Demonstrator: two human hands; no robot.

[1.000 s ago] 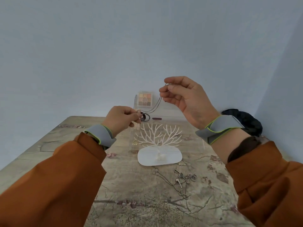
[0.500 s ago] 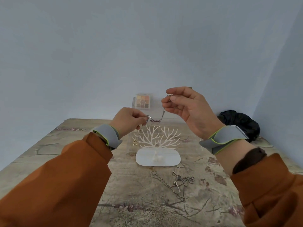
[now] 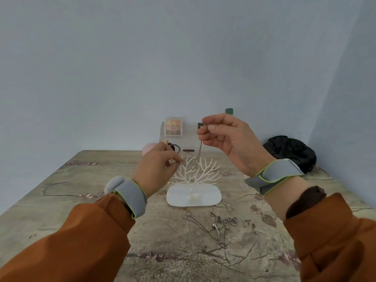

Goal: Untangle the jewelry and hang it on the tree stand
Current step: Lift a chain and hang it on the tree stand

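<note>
A white branching tree stand (image 3: 200, 172) on an oval white base (image 3: 177, 197) stands mid-table. Both hands hold one thin dark chain necklace (image 3: 198, 155) above it. My right hand (image 3: 230, 139) pinches the chain's upper end high and right of the stand. My left hand (image 3: 156, 167) pinches the lower end just left of the branches. The chain hangs slack between them, touching or just in front of the top branches. A tangle of silver chains (image 3: 217, 223) lies on the table in front of the base.
The marbled table (image 3: 81, 200) runs to a blue wall. At the back stand an eyeshadow palette (image 3: 174, 127), a white drawer box (image 3: 189, 146) with dark hair ties (image 3: 176, 147), a pink object (image 3: 147, 150) and a black bundle (image 3: 291, 151) in the right corner.
Both hands have come lower and nearer the stand. The left hand has shifted right to the branches, and the chain now hangs down onto the tree's top.
</note>
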